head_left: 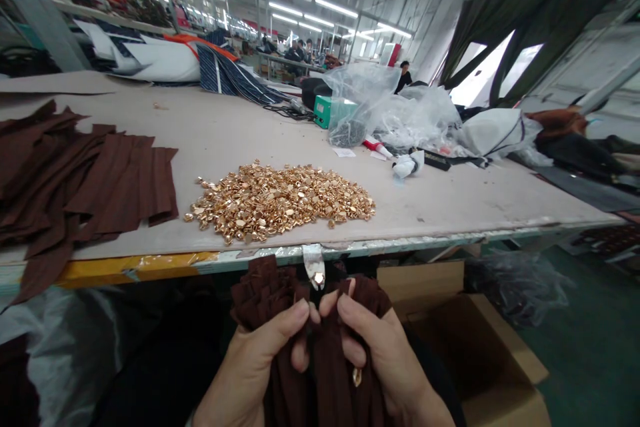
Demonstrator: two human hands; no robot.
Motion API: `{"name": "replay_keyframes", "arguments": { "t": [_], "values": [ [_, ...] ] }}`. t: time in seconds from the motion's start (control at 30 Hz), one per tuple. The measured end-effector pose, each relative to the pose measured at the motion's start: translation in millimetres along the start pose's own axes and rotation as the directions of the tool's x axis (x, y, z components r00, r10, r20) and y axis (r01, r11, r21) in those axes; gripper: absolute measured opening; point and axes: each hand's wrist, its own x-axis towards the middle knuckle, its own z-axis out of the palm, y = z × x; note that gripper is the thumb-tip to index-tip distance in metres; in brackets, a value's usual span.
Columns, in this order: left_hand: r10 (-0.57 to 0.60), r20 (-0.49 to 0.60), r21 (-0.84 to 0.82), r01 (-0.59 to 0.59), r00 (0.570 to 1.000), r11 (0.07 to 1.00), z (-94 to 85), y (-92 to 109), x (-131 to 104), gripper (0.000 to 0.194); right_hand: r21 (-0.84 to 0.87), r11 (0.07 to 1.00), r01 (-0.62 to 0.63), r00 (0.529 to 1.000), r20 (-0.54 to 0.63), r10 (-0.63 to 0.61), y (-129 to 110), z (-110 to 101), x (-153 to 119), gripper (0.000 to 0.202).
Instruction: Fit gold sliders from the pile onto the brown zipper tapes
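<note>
My left hand (257, 353) is closed around a bundle of brown zipper tapes (265, 290). More of these tapes are gripped in my right hand (387, 347), and a gold zipper slider (357, 377) hangs among them. The thumbs and fingertips of both hands come close together below the table edge. Just beyond them, a metal slider holder (313, 260) sticks out from the edge, with a shiny slider (319, 278) at its tip. A heap of gold zipper sliders (285, 200) lies on the table behind it.
Loose brown tapes (120, 173) are piled on the table's left, some draping over the edge. Clear plastic bags (410, 110), a green box (323, 111) and rolled striped fabric (220, 70) lie farther back. An open cardboard box (480, 340) stands below right. People work in the distance.
</note>
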Motion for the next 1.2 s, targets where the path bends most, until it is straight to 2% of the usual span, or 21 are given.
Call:
{"name": "replay_keyframes", "arguments": {
  "t": [0.1,0.2,0.37,0.53,0.73,0.9,1.2],
  "values": [
    [0.023,-0.012,0.065,-0.022,1.0,0.998,-1.7,5.6,6.6,0.02,0.138,0.989,-0.043,0.998,-0.05,0.05,0.4,-1.4,7.5,0.031],
    [-0.002,-0.014,0.087,0.004,1.0,0.996,-0.1,10.6,12.7,0.024,0.211,0.976,-0.059,0.996,-0.057,0.072,0.0,-0.4,12.9,0.029],
    [-0.018,0.0,0.127,0.018,1.0,0.992,2.7,13.3,16.0,0.023,0.208,0.973,-0.103,0.994,-0.003,0.105,3.3,0.2,17.5,0.028],
    [0.054,-0.024,0.192,-0.048,0.998,0.98,1.7,13.1,17.2,0.022,0.228,0.97,-0.086,0.996,0.001,0.088,7.3,0.1,20.9,0.027],
    [0.118,-0.031,0.244,-0.107,0.993,0.964,5.1,13.7,20.6,0.018,0.268,0.956,-0.12,0.991,0.087,0.1,-2.0,7.8,19.4,0.023],
    [0.105,-0.04,0.248,-0.092,0.994,0.964,4.4,11.5,23.9,0.02,0.302,0.95,-0.078,0.996,0.059,0.063,1.3,9.8,22.0,0.022],
    [0.087,-0.058,0.241,-0.071,0.994,0.968,2.7,11.8,22.6,0.02,0.327,0.942,-0.073,0.996,0.08,0.05,4.1,9.7,23.1,0.02]
  ]
}}
